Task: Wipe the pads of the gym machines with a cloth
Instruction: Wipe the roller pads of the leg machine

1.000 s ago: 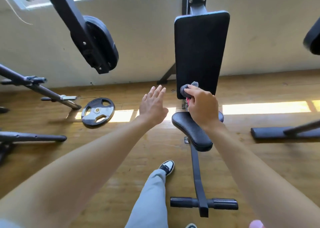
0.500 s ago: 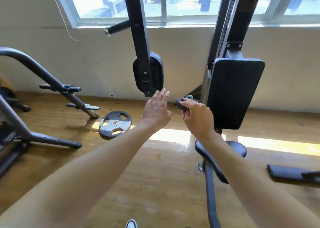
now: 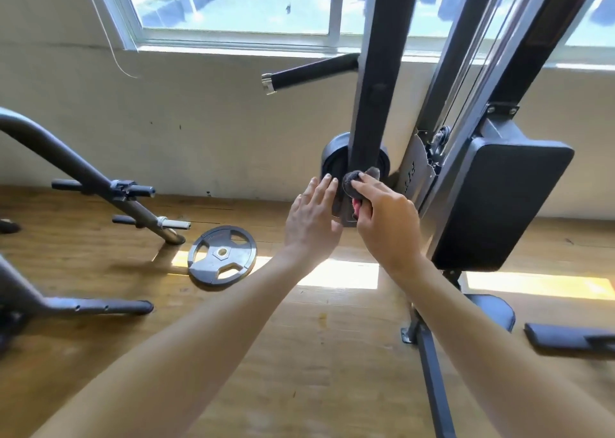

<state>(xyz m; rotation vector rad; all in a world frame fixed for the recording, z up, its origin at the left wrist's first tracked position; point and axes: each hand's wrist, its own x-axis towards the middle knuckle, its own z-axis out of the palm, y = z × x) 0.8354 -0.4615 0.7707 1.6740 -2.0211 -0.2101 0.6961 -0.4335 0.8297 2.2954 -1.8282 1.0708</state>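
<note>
A grey cloth [image 3: 353, 181] with a bit of pink below it is bunched in my right hand [image 3: 386, 223], which grips it and holds it against the black arm bar [image 3: 374, 111] of the machine, in front of the round black arm pad [image 3: 332, 163]. My left hand [image 3: 311, 219] is flat with straight fingers, its fingertips touching the left edge of that round pad. To the right stands the large rectangular black back pad [image 3: 499, 201], and below it the black seat pad [image 3: 492, 311].
A grey weight plate [image 3: 222, 254] lies on the wooden floor at the left. A grey metal frame [image 3: 83, 174] with pegs stands further left. A black foam handle [image 3: 309, 71] sticks out from the bar near the window. A flat black pad [image 3: 565, 337] lies at the right edge.
Both hands moved left from the back pad to the round arm pad. My right hand carried the cloth to the bar; my left hand now touches the pad. The view rose and came closer.
</note>
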